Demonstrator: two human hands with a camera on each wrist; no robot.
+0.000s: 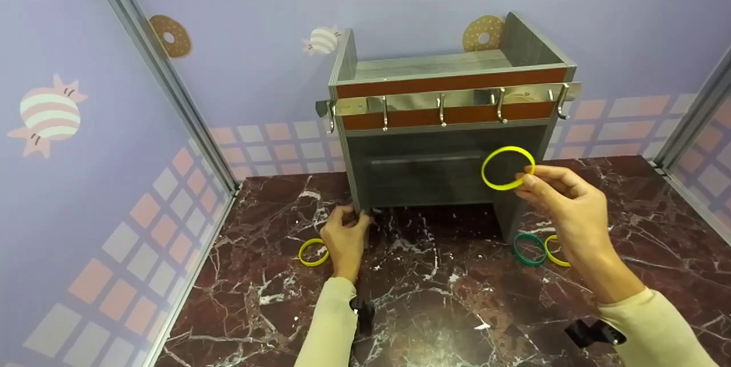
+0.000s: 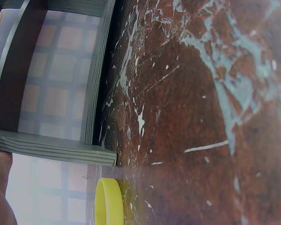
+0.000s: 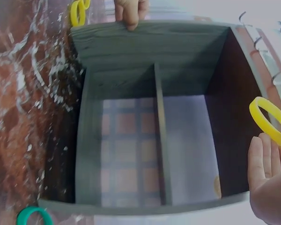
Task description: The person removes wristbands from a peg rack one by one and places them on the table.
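Observation:
A bright yellow silicone wristband hangs in the air before the right part of a grey wooden shelf unit. My right hand pinches its edge between thumb and fingers. Low on the unit's left side, my left hand grips the edge of the side panel. The right wrist view shows the left fingers over that panel. A metal rail with several hooks crosses the unit's upper front; no band hangs on the hooks.
Another yellow wristband lies on the marbled tabletop, left of the unit. To the right, a green wristband lies beside another yellow one, partly behind my right hand. Patterned walls enclose the back and sides.

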